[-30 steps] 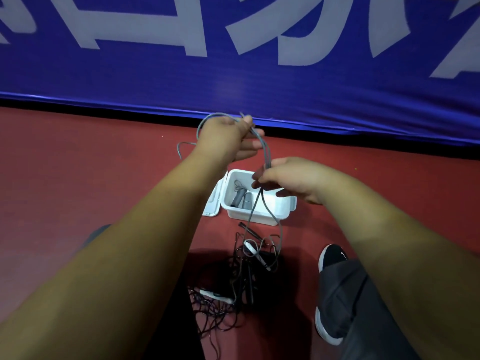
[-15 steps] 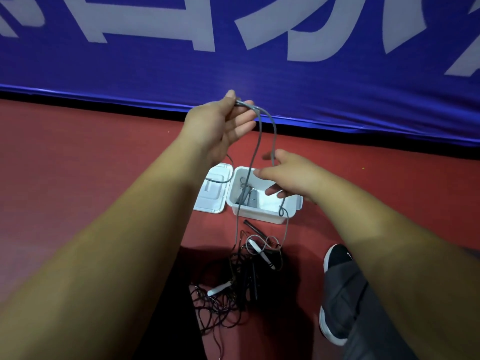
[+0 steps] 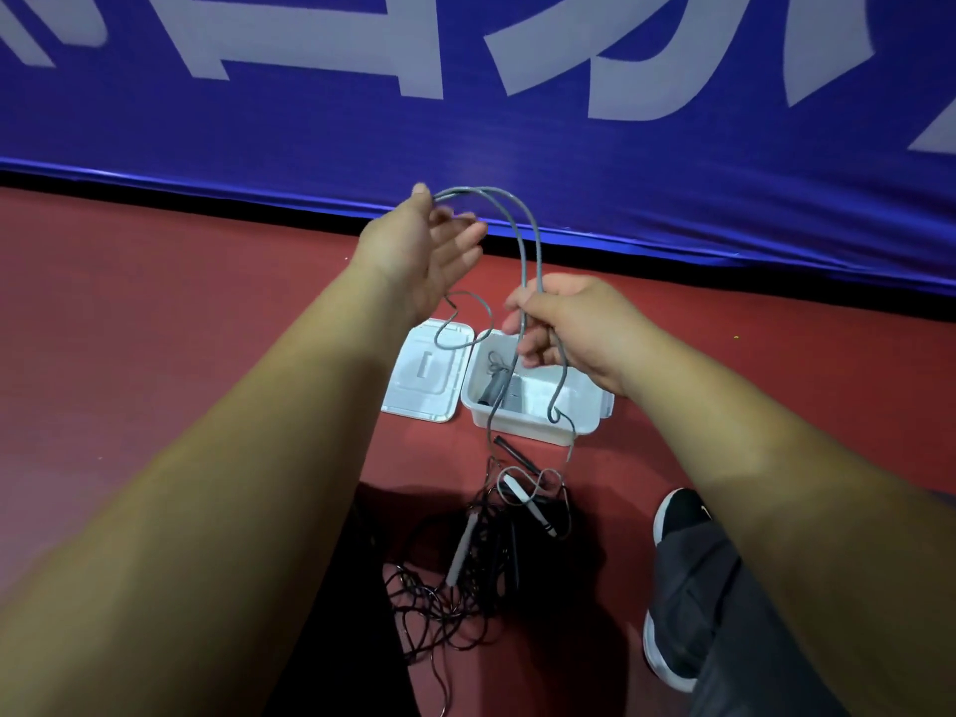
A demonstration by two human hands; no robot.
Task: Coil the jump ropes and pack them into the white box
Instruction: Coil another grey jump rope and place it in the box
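Note:
A grey jump rope (image 3: 526,235) arcs in two strands between my hands above the floor. My left hand (image 3: 421,245) pinches its loops between thumb and forefinger, the other fingers spread. My right hand (image 3: 561,323) grips both strands lower down, over the white box (image 3: 589,411). The strands hang from there to the floor. The box stands open on the red floor with a grey handle and some cord (image 3: 495,385) inside. Its white lid (image 3: 427,377) lies flat to its left. A tangle of black ropes with grey and white handles (image 3: 481,556) lies in front of the box.
A blue banner with white lettering (image 3: 517,121) runs along the back of the red floor. My black shoe (image 3: 677,520) and grey trouser leg are at the lower right, close to the rope tangle.
My left hand lifted the rope loops up and away. My right hand let go, opened, then closed on the two strands lower down over the box.

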